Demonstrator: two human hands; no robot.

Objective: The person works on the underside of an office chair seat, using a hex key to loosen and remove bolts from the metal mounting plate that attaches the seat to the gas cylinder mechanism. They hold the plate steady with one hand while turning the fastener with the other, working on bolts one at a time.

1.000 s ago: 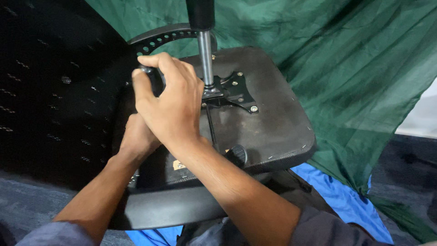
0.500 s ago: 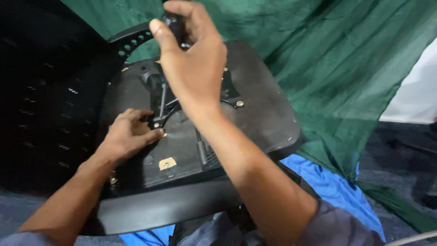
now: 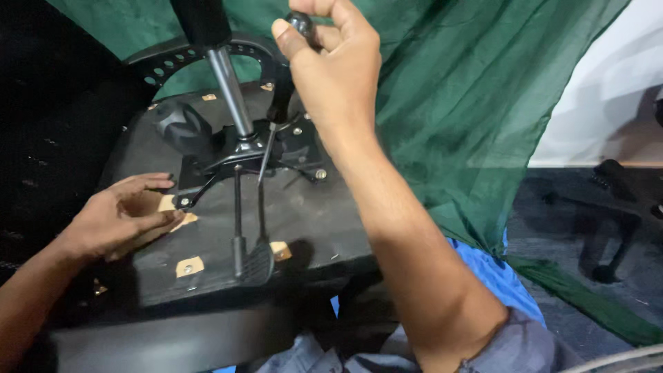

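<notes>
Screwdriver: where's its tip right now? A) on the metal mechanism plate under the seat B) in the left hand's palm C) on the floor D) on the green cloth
A: the right hand holds the screwdriver upright, its tip down on the metal plate bolted to the upturned seat.

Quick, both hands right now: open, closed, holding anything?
Left hand: open, flat on the underside of the chair seat, holding nothing.
Right hand: closed around the screwdriver handle, tip down at the seat mechanism plate.

Top edge of the frame chops off the right hand (image 3: 331, 69) knuckles and the gas cylinder (image 3: 207, 41). The screwdriver (image 3: 280, 103) handle's mostly buried in that fist, and the tip's too small to make out.
</notes>
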